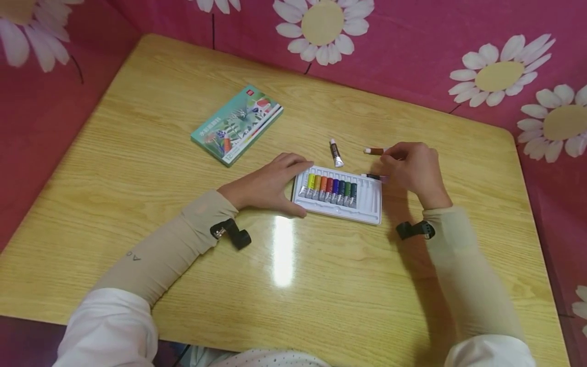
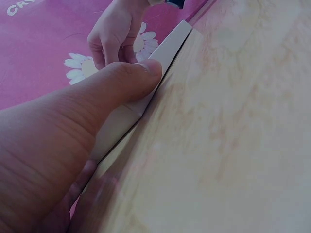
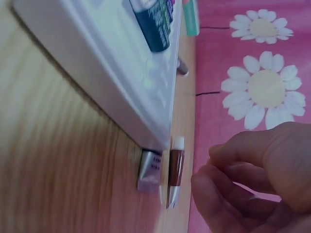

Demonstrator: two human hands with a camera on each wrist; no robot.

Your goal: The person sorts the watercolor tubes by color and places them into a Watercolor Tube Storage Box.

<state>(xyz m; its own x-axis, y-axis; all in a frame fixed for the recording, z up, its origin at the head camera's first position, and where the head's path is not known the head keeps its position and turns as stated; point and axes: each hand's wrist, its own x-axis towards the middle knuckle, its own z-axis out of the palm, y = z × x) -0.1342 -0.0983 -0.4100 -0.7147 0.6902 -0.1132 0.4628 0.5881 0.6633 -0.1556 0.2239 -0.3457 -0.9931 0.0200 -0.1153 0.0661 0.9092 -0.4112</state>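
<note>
My left hand (image 1: 266,186) grips the left end of a white plastic tray (image 1: 369,204), thumb on its near edge and fingers at the far corner. A row of colored paint tubes (image 1: 329,188) lies in the tray, with bare grooves at its right end. My right hand (image 1: 415,165) hovers past the tray's right end, fingers bent and thumb near the index fingertip, nothing visible between them. Close by lie a brown paint tube (image 3: 176,167) and a black-labelled paint tube (image 3: 150,170) with a silver end, the latter right at the tray's corner.
Behind the tray lies a dark brown paint tube (image 1: 336,153). A green paint box (image 1: 237,125) with printed pictures rests farther back on the left. The wooden table (image 1: 220,300) meets a pink flowered cloth (image 1: 403,56) at the back.
</note>
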